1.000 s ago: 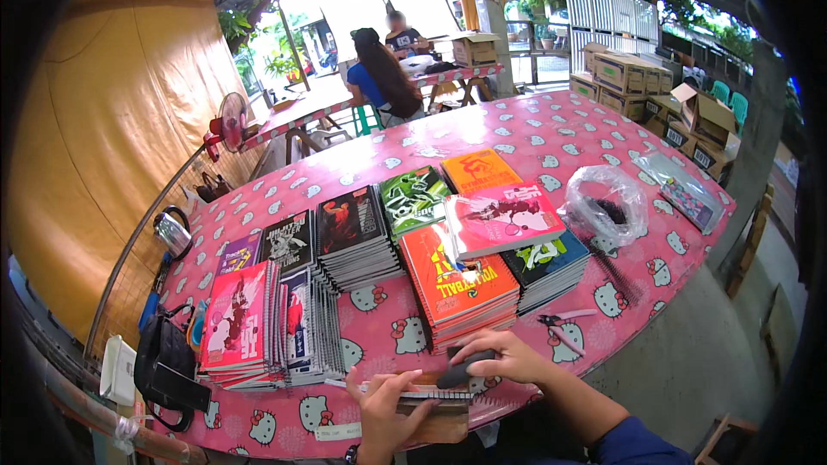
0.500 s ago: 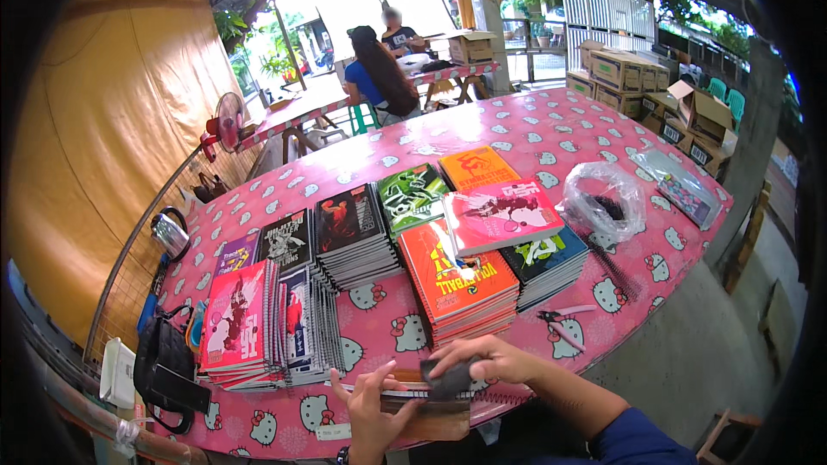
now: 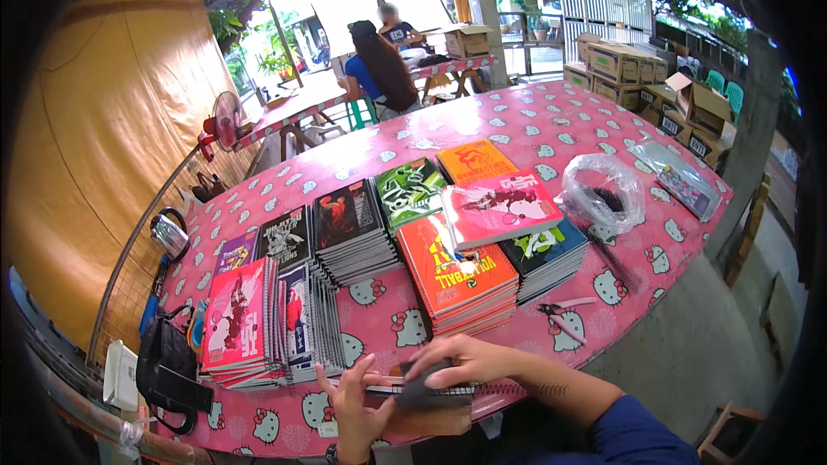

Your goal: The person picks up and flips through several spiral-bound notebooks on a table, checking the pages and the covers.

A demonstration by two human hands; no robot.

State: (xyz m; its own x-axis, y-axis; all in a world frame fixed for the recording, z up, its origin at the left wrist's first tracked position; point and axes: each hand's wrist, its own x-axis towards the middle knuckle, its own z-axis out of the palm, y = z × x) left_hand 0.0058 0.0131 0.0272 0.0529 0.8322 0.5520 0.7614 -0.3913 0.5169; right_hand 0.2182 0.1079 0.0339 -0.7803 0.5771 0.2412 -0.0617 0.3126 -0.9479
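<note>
At the table's near edge a notebook lies spine-up in a wooden holder, a thin dark spiral coil trailing out of it to the right. My right hand grips a dark grey block and presses it along the notebook's spine. At the spine's left end, my left hand steadies the notebook, thumb on the near side and fingers on the far side, some of them raised. The block and my fingers hide part of the spine.
Stacks of spiral notebooks, orange, pink and black, stand beyond my hands. Pink-handled pliers lie right, near a clear plastic bag of dark coils. A black bag sits left. Two people sit at a far table.
My right hand has slid the dark grey block leftward along the notebook's spine, closer to my left hand. More of the coil shows on the right.
</note>
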